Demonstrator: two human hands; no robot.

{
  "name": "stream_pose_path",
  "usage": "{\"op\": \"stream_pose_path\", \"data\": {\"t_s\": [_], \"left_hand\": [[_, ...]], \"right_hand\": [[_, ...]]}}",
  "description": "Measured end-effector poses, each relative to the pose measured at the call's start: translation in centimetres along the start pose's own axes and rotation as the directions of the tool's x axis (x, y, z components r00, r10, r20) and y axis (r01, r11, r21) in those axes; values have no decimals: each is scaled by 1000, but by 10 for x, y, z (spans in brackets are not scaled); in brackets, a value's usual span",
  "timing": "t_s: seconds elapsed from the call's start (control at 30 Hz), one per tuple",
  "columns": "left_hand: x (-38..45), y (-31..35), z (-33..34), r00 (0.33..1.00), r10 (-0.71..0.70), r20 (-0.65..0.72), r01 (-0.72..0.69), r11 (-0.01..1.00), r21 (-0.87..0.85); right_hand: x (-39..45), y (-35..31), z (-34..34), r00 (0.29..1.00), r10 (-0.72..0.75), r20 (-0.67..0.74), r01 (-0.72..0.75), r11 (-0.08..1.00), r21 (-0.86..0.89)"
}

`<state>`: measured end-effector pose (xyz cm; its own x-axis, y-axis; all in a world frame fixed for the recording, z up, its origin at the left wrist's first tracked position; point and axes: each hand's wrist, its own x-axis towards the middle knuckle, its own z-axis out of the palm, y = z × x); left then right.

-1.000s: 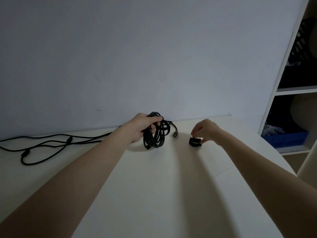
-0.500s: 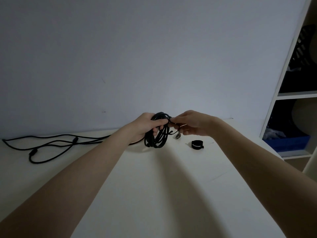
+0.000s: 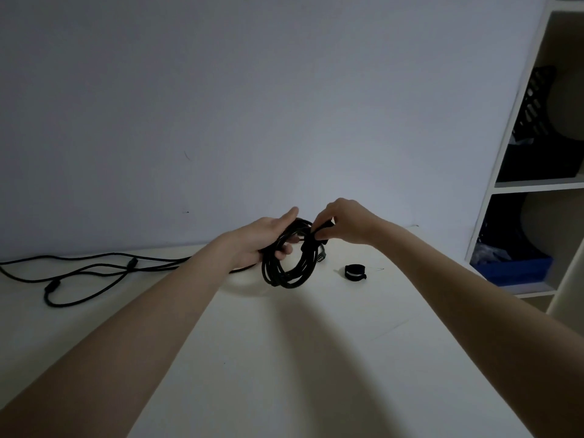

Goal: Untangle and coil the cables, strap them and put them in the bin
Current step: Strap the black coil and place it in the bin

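Right hand (image 3: 349, 224) fingers pinch black strap on top of coiled cable (image 3: 289, 257), likely to tie loops. Left hand (image 3: 264, 240) fingers curl through coil, holding it up above table (image 3: 284, 358). 1 spare strap (image 3: 354, 272) beside. 1 loose cable (image 3: 88, 273) far left.

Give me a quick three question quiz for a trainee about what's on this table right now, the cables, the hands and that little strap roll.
1. True or false: the strap roll lies on the table, touched by neither hand.
2. Which hand pinches the top of the coiled cable? A) left hand B) right hand
3. Fill in: the loose cable sprawls on the table's ___ side.

Key: 1 true; 2 B; 3 left.
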<state>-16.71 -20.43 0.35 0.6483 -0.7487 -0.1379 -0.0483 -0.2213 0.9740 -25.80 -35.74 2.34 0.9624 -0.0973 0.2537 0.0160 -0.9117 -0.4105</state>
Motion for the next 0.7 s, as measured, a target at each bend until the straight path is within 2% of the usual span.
{"op": "stream_pose_path", "data": {"t_s": [0.07, 0.2, 0.3, 0.37, 0.43, 0.5, 0.57, 0.63, 0.7], "left_hand": [[-2, 0, -3, 999, -13, -34, 10, 998, -70], [-5, -1, -4, 995, 53, -83, -64, 989, -136], [-7, 0, -4, 988, 68, -140, -91, 982, -164], [-6, -1, -5, 986, 43, -160, -68, 985, -158], [-3, -4, -3, 988, 18, -153, -42, 987, -156], [1, -8, -2, 989, 3, -151, -28, 987, -158], [5, -8, 2, 988, 0, -156, -25, 987, -157], [9, -8, 4, 987, -7, -163, -21, 986, -164], [11, -7, 5, 987, -11, -160, -17, 985, -172]], "right_hand": [[0, -7, 1, 999, -49, -15, 49, 999, -4], [1, -20, -3, 999, 33, -19, -25, 944, 330], [2, -10, -1, 986, 164, 2, -156, 935, 320], [-2, 6, 7, 946, 296, 134, -324, 884, 337], [-11, 22, 21, 865, 392, 314, -484, 818, 310], [-16, 33, 36, 801, 436, 411, -544, 816, 194], [-12, 40, 44, 815, 459, 354, -518, 851, 90], [-6, 47, 42, 889, 429, 161, -437, 899, 20], [-2, 56, 35, 933, 358, -31, -359, 933, -30]]}}
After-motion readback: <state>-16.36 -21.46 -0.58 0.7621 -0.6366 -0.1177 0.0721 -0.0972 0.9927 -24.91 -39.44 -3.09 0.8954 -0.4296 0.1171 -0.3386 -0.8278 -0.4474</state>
